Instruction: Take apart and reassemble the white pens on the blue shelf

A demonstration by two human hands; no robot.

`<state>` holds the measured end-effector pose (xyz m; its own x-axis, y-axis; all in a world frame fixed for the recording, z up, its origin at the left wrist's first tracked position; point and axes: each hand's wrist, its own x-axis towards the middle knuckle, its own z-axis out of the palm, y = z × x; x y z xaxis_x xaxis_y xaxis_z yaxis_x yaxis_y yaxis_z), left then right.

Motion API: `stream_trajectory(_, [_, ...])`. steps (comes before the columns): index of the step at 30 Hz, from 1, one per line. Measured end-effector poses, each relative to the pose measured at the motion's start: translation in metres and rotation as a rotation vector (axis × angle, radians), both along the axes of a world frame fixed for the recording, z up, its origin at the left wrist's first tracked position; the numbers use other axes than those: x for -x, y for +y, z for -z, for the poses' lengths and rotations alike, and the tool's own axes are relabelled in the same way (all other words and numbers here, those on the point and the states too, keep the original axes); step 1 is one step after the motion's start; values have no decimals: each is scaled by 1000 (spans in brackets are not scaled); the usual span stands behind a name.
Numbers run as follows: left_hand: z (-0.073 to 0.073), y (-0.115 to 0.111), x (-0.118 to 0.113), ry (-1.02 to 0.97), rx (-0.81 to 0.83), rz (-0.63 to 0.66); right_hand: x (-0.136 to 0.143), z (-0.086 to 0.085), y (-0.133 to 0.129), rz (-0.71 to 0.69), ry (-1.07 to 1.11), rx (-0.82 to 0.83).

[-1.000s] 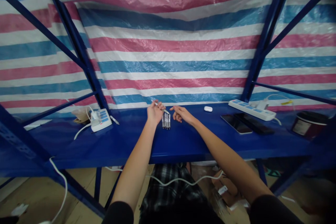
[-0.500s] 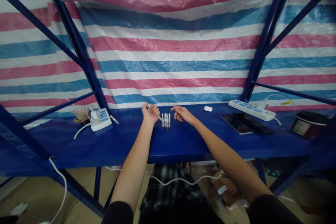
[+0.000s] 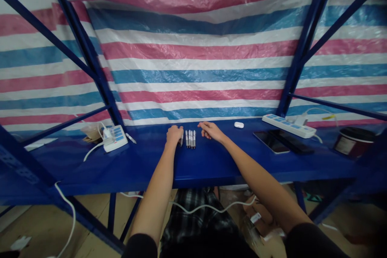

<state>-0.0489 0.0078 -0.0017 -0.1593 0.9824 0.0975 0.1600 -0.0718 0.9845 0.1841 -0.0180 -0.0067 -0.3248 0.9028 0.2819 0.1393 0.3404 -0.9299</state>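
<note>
In the head view a row of several white-and-grey marker pens (image 3: 190, 138) lies side by side on the blue shelf top (image 3: 205, 165), dark ends towards me. My left hand (image 3: 173, 134) is closed, palm down, just left of the row. From its right side shows one more marker pen (image 3: 182, 140), roughly parallel to the others; its far part is hidden by the fingers. To the right of the row hovers my right hand (image 3: 211, 131), holding nothing, its fingers loosely bent and apart. A further white pen (image 3: 131, 138) lies off to the left.
A power strip (image 3: 115, 139) with a plug stands on the left, another power strip (image 3: 288, 125) at the back right. A white earbud case (image 3: 238, 125), a phone (image 3: 271, 142), a dark flat object (image 3: 292, 142) and a dark tub (image 3: 353, 142) are on the right.
My left hand has turned from palm up to palm down, bringing its marker pen from a slant to nearly parallel beside the row. The right hand keeps its pose.
</note>
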Motion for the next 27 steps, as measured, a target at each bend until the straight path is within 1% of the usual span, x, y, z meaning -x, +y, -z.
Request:
stream_trajectory(3, [-2,-6,-2,208,47,-154,-1,4,3,5,-22,-32])
stream_trajectory(4, [-3,-8,-4,241,47,-161,-2,5,3,10,-37,-48])
stream_trajectory(9, [-6,-14,-11,227,32,-63,-4,6,2,42,-164,-124])
stream_trajectory(12, [-6,-15,-13,355,33,-85,-4,4,0,65,-267,-162])
stream_trajectory(13, [-6,-15,-13,364,30,-92,-5,3,-1,70,-300,-175])
stream_trajectory(17, [-5,-17,-13,193,11,-49,-8,1,-5,96,-394,-213])
stream_trajectory(18, [-4,-17,-13,169,4,-58,-9,1,-5,109,-408,-216])
stream_trajectory(20, [-5,-20,-14,171,-32,-131,-11,-3,-6,139,-412,-221])
stream_trajectory(22, [-11,-23,-17,177,-105,-230,-11,-11,-6,170,-368,-224])
stream_trajectory(24, [-25,-29,-22,116,-217,-263,-12,-23,-9,190,-270,-204])
stream_trajectory(26, [-43,-41,-30,101,-327,-277,-16,-36,-23,173,-131,-169])
stream_trajectory(27, [-50,-52,-33,105,-380,-293,-21,-40,-36,161,-58,-146])
